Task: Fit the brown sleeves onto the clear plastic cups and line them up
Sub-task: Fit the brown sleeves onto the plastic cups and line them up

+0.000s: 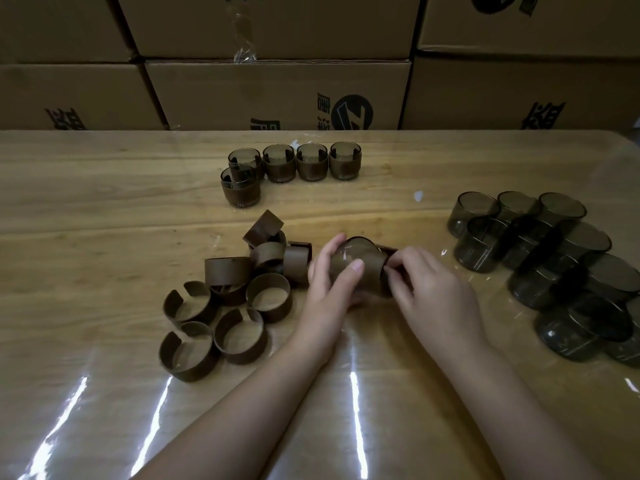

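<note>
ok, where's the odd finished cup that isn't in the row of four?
In the head view, that sleeved cup stands upright on the table, left of centre toward the far edge, just in front of the leftmost cup of the row and beyond the pile of loose sleeves.

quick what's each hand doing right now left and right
Left hand: closed, fingers curled round the clear cup.
Right hand: closed, fingers pinching the brown sleeve on that cup.
</note>
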A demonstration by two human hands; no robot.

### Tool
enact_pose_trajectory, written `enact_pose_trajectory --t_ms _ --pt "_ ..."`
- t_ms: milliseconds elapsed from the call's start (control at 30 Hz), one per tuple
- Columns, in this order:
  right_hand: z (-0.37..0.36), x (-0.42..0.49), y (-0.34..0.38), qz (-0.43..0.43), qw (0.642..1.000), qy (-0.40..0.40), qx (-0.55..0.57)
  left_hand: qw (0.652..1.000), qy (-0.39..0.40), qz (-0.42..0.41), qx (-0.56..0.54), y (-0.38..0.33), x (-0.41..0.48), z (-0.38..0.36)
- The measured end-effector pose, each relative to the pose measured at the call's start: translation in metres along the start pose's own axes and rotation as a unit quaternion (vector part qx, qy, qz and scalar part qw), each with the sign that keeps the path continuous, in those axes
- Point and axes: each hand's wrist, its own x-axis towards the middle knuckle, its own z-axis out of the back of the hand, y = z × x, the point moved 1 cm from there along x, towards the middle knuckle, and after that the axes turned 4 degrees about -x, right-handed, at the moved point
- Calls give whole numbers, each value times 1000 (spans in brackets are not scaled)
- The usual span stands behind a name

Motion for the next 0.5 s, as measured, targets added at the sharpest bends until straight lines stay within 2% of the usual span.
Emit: enact_pose_trajectory --t_ms 133,233,367,500 --pt "1 -4 -3 68 993 -56 -81 989 -16 -53 140 1 -4 -3" --pt "-3 -9 -5 79 992 -89 -46 978 -12 -68 199 -1 -5 -4" --pt "-15 -14 -5 23 985 -97 142 975 -4 -68 211 -4 -7 -6" --pt "-23 -12 -5 -54 926 -102 359 984 1 -56 170 -8 -8 -7"
